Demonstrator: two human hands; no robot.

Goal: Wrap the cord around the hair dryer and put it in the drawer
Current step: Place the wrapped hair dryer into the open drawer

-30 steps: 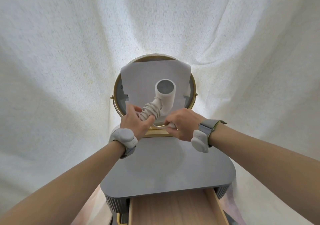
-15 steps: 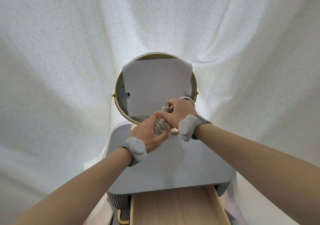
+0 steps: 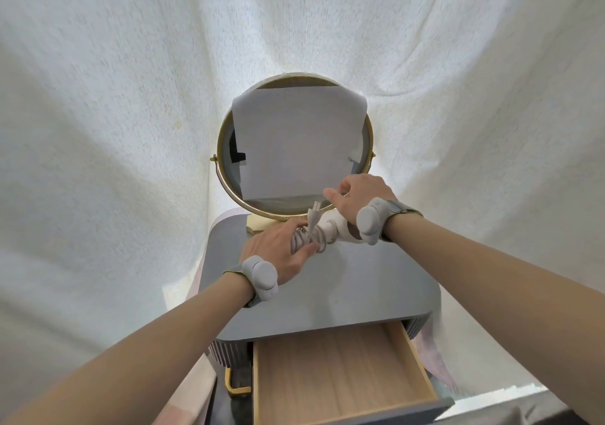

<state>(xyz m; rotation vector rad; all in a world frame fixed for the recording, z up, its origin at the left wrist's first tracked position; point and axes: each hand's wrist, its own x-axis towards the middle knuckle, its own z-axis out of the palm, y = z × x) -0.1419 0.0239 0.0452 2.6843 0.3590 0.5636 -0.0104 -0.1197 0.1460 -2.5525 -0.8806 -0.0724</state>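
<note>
The left hand (image 3: 278,251) grasps the hair dryer (image 3: 330,228) by its handle, over the wound cord (image 3: 309,239) — the right hand (image 3: 357,203) holds its barrel. The open drawer (image 3: 340,369) sits below both hands.

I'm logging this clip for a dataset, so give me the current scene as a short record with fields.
left hand: grips the cord-wrapped handle
right hand: holds the hair dryer at its body
cord: coiled round the handle, plug sticking up
drawer: open, wooden inside, nothing visible in it
mirror: round, gold-rimmed, partly covered with paper
task stage: dryer not yet in drawer
</note>
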